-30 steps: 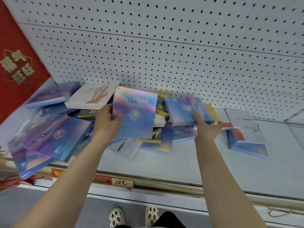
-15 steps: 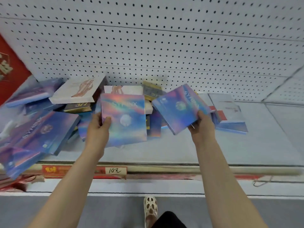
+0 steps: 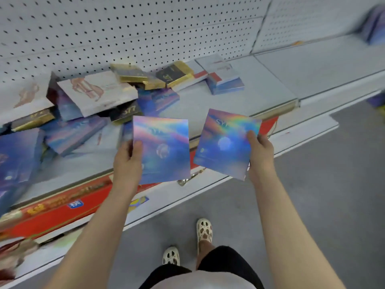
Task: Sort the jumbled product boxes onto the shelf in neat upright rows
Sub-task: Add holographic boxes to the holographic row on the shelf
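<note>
My left hand (image 3: 127, 161) grips one flat holographic blue-pink box (image 3: 164, 149) by its left edge. My right hand (image 3: 259, 155) holds a second holographic box (image 3: 225, 142) by its right edge. Both boxes face me, side by side, in front of the grey shelf (image 3: 208, 105) and above its front lip. On the shelf lies a jumbled heap: white boxes with a pink figure (image 3: 98, 90), black-and-gold boxes (image 3: 175, 74), and more blue holographic boxes (image 3: 70, 134).
White pegboard (image 3: 125, 28) backs the shelf. A small stack of white and blue boxes (image 3: 225, 80) lies right of the heap. The right shelf section (image 3: 323, 65) is mostly bare, with blurred boxes (image 3: 375, 26) far right. A red price strip (image 3: 62, 207) runs below.
Both hands have pulled their boxes off the heap, toward me and lower, past the shelf's front edge. The view has swung right and downward, showing the floor and my feet.
</note>
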`<action>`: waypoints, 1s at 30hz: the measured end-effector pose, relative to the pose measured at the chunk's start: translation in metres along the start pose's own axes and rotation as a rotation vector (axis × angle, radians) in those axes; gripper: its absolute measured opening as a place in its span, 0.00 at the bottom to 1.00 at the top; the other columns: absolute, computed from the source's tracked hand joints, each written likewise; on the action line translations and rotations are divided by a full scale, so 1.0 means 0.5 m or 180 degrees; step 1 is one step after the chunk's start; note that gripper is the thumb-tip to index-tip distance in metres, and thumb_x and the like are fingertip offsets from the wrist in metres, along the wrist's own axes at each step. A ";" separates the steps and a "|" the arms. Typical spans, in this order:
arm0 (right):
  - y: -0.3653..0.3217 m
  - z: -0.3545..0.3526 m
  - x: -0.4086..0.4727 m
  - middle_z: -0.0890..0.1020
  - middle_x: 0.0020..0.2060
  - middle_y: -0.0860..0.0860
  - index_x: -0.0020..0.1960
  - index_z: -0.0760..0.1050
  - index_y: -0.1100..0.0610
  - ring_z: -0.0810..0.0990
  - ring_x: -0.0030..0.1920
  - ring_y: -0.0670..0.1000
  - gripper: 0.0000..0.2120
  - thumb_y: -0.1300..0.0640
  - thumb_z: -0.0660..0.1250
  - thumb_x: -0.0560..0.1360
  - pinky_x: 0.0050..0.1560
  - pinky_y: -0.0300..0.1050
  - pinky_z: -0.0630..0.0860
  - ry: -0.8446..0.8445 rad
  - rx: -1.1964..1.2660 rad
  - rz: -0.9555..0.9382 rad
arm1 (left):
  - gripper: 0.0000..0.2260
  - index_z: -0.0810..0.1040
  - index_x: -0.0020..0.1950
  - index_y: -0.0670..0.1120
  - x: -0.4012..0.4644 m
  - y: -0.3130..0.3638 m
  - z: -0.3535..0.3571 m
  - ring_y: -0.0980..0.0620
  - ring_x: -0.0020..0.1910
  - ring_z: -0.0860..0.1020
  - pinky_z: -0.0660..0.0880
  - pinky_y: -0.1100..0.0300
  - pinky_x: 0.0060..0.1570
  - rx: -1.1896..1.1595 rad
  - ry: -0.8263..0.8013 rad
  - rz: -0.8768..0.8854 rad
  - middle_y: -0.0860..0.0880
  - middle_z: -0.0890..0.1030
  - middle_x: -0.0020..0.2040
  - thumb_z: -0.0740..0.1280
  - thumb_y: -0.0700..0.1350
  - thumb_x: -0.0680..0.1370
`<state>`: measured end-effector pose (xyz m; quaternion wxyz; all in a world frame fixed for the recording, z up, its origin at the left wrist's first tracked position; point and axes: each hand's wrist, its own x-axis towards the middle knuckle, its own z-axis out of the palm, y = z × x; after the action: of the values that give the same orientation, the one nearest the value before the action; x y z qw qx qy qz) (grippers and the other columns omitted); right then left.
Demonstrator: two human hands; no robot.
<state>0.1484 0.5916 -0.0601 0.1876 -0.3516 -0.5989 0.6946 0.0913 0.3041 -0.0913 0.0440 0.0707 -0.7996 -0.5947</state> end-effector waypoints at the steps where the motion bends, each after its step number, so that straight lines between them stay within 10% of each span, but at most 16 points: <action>1: 0.004 -0.033 -0.005 0.80 0.36 0.48 0.44 0.77 0.57 0.77 0.36 0.48 0.07 0.58 0.63 0.79 0.38 0.38 0.74 0.0051 -0.0050 -0.0018 | 0.09 0.74 0.48 0.48 -0.012 0.004 0.019 0.63 0.35 0.69 0.67 0.59 0.38 0.0055 -0.0092 0.0008 0.55 0.74 0.39 0.61 0.52 0.80; 10: 0.037 -0.336 0.024 0.80 0.44 0.56 0.44 0.77 0.56 0.78 0.45 0.53 0.06 0.57 0.65 0.79 0.48 0.52 0.76 0.0419 0.0048 0.0280 | 0.05 0.75 0.51 0.50 -0.134 0.075 0.285 0.61 0.39 0.76 0.73 0.61 0.41 -0.0016 -0.0957 -0.0011 0.53 0.78 0.44 0.62 0.49 0.80; 16: 0.009 -0.584 0.143 0.78 0.45 0.57 0.53 0.73 0.69 0.76 0.45 0.53 0.16 0.55 0.65 0.79 0.48 0.52 0.73 0.0682 -0.0108 0.0357 | 0.09 0.76 0.49 0.52 -0.225 0.143 0.549 0.44 0.46 0.78 0.75 0.44 0.51 -0.0046 -0.1363 -0.0041 0.48 0.80 0.47 0.61 0.54 0.76; 30: -0.115 -0.967 0.543 0.79 0.44 0.54 0.44 0.75 0.53 0.76 0.45 0.52 0.07 0.55 0.64 0.80 0.48 0.51 0.74 0.1244 0.0042 0.0154 | 0.09 0.75 0.53 0.44 -0.237 0.326 1.152 0.49 0.44 0.75 0.74 0.45 0.45 -0.0108 -0.1819 0.0276 0.43 0.80 0.47 0.60 0.48 0.82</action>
<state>0.2988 1.1276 -0.0932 0.2858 -0.4928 -0.5379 0.6214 0.1093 0.9138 -0.0998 -0.1566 -0.1348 -0.7718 -0.6014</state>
